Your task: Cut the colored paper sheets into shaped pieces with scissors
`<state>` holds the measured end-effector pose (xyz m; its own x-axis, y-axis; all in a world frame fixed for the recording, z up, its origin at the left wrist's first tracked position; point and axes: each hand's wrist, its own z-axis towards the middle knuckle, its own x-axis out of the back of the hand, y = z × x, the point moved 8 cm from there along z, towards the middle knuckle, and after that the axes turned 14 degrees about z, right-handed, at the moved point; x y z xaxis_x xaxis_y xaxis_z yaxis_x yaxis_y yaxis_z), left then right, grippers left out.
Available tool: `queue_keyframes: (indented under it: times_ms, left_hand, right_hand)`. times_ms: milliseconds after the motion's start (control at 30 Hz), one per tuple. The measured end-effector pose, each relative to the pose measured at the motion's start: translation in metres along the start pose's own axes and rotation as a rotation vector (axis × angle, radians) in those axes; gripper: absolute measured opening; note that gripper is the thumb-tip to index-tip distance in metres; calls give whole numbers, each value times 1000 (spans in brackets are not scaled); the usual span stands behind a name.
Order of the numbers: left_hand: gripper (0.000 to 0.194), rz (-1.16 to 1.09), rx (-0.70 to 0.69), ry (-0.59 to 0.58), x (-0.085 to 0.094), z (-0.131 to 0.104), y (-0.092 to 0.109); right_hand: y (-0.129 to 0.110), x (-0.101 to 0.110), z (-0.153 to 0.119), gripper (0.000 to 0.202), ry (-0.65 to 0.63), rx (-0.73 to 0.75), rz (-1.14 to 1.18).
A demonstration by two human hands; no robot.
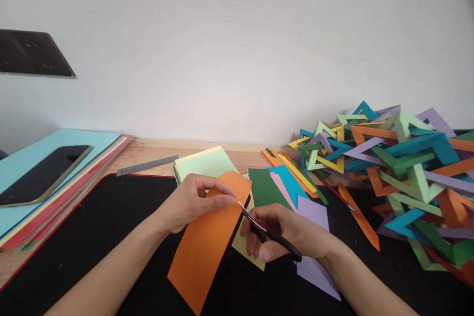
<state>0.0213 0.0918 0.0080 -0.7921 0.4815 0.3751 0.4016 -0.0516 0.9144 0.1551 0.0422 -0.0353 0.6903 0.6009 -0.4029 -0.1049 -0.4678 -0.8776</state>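
Orange paper sheet (207, 252), one, lower centre of frame, slanted lengthwise from lower left to upper right, pinched by my nearer left hand's (190, 202) thumb and forefinger, while my right hand (291, 227) gripped scissors (274, 238) alongside.

Beyond the grip rises a plain pale wall (229, 49), brightest in a soft patch straight past the grip and greyer toward the far left and the upper right corner. High to the left of the grip, a dark socket plate (33, 54) sits on it. A light wooden tabletop (155, 147) with visible grain meets the wall behind the grip. Below the grip spreads a black mat (122, 222) with thin red edging.
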Motion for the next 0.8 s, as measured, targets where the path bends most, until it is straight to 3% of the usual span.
queue_keyframes:
  times_ms: [133,433,800]
  left_hand:
    - [12,-8,-13,-9,-1,0,2]
    - [15,249,-84,-60,-1,-2,9]
    - [18,272,-74,-80,-3,-2,10]
  right_hand:
    - [2,-2,-2,43,7,-47,11]
    - [3,-5,-5,38,12,-87,-11]
    - [4,-4,-5,42,33,-99,-12]
